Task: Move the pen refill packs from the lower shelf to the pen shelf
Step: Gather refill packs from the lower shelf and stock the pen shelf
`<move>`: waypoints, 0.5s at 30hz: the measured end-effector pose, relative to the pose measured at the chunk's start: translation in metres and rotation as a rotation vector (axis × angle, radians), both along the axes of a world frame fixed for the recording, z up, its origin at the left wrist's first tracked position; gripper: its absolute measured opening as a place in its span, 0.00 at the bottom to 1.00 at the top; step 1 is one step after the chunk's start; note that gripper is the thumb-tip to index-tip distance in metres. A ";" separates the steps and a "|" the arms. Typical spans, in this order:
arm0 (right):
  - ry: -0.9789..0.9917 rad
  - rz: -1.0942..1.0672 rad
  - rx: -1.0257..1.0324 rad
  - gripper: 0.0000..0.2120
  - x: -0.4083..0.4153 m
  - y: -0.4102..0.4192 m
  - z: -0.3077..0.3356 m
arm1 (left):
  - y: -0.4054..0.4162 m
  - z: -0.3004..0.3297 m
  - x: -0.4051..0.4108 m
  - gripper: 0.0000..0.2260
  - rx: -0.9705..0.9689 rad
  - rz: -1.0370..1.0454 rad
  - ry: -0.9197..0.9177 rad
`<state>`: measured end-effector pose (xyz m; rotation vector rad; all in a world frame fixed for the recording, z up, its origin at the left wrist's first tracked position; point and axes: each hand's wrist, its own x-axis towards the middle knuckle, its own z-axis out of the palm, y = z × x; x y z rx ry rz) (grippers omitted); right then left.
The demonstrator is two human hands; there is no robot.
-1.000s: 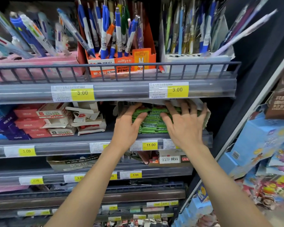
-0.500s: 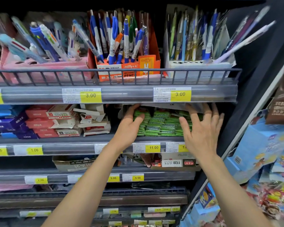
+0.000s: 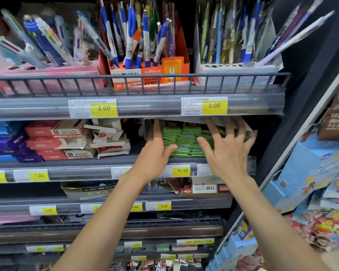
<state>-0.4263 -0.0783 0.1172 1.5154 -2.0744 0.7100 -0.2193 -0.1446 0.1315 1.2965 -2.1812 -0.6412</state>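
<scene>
the green pen refill packs (image 3: 186,141) lie in a pile on the lower shelf (image 3: 110,159), just under the pen shelf (image 3: 145,106). the left hand (image 3: 155,153) rests at the left side of the pile, fingers straight, thumb on the front packs. the right hand (image 3: 229,147) is spread wide over the right side of the pile, fingers apart, holding nothing. up on the pen shelf an orange box (image 3: 155,75) stands full of pens. a yellow price tag (image 3: 181,170) sits below the packs.
</scene>
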 end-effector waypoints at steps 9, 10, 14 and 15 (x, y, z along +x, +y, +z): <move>0.081 -0.031 -0.083 0.25 -0.001 -0.006 -0.019 | 0.011 -0.015 -0.009 0.39 -0.383 0.092 0.008; 0.094 -0.020 -0.104 0.25 0.000 -0.006 -0.023 | 0.014 -0.017 -0.010 0.35 -0.492 0.072 -0.006; 0.116 0.037 -0.108 0.25 0.005 -0.010 -0.027 | 0.012 -0.025 -0.024 0.26 -0.588 0.029 -0.115; 0.116 0.044 -0.108 0.25 0.004 -0.012 -0.028 | 0.010 -0.026 -0.027 0.26 -0.568 0.052 -0.135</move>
